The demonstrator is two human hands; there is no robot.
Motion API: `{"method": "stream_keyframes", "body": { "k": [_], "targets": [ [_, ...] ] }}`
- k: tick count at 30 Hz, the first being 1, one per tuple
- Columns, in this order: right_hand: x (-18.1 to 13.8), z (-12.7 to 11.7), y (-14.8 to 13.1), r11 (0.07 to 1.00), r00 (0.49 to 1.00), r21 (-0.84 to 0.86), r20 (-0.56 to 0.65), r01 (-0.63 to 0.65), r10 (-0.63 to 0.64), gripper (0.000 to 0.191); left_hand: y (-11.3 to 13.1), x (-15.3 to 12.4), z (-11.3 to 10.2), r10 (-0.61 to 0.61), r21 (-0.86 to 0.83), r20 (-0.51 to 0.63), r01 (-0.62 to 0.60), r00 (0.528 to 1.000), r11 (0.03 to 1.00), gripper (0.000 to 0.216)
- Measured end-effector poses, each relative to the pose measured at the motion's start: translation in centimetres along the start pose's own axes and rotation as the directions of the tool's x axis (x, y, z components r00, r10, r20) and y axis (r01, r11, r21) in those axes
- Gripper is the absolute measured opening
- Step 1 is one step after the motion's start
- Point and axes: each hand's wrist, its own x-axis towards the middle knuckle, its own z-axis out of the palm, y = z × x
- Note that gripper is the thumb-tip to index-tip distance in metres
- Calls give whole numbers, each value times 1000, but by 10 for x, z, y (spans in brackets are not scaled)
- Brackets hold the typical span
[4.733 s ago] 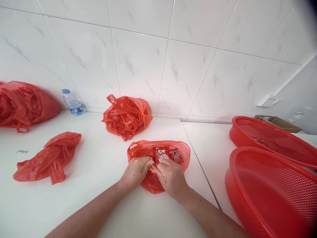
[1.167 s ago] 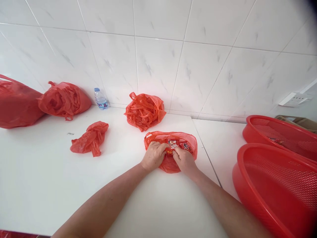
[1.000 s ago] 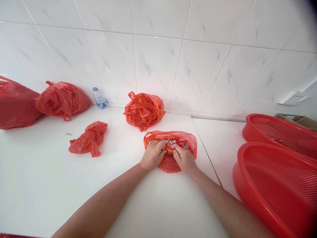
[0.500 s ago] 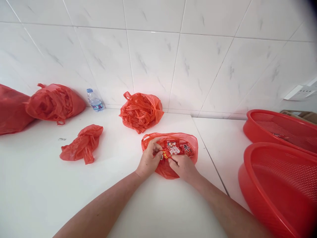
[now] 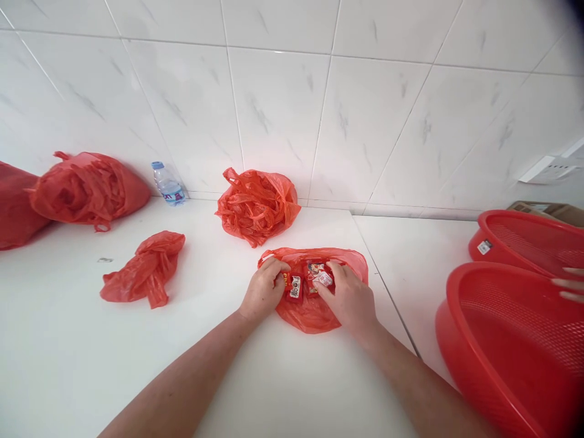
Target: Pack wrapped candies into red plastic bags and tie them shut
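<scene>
An open red plastic bag (image 5: pixel 310 319) lies on the white table with small red snack packets inside. At its left side, my left hand (image 5: pixel 264 291) has its fingers curled around the end of a red packet with a black-and-white label (image 5: pixel 295 286). My right hand (image 5: pixel 351 299) reaches in from the right, thumb and fingers closed about a red packet with a cartoon print (image 5: pixel 320 275). The packets lie side by side, and my fingers cover parts of both.
Behind the bag sits a bundle of red plastic bags (image 5: pixel 258 207). A crumpled red bag (image 5: pixel 143 267), a water bottle (image 5: pixel 168 184) and full red bags (image 5: pixel 91 188) are to the left. Two red baskets (image 5: pixel 456 316) stand right, with another person's fingers (image 5: pixel 570 285) at them.
My hands have moved apart inside the bag, and the packets now show between them. The far basket has shifted right, and another person's fingers have appeared there.
</scene>
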Motion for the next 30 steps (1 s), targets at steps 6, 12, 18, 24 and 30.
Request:
{"method": "stream_keyframes", "body": {
  "k": [6,12,18,24,30],
  "targets": [
    [0,3,2,997,995,-21,70,-70,71,31,-2,0,1,-44,88,22,42,999,995,31],
    [0,7,4,997,996,57,82,-51,46,17,-3,-2,3,-86,178,62,74,994,981,24],
    [3,2,4,987,999,161,-18,-28,32,11,-5,-3,3,-68,143,65,58,996,988,25],
    [0,-5,-4,935,989,323,33,-147,145,11,-7,-3,3,-63,103,49,57,997,993,26],
    [5,-7,6,962,999,272,-29,20,-12,17,-4,-2,1,-30,148,49,22,998,989,23]
  ]
}}
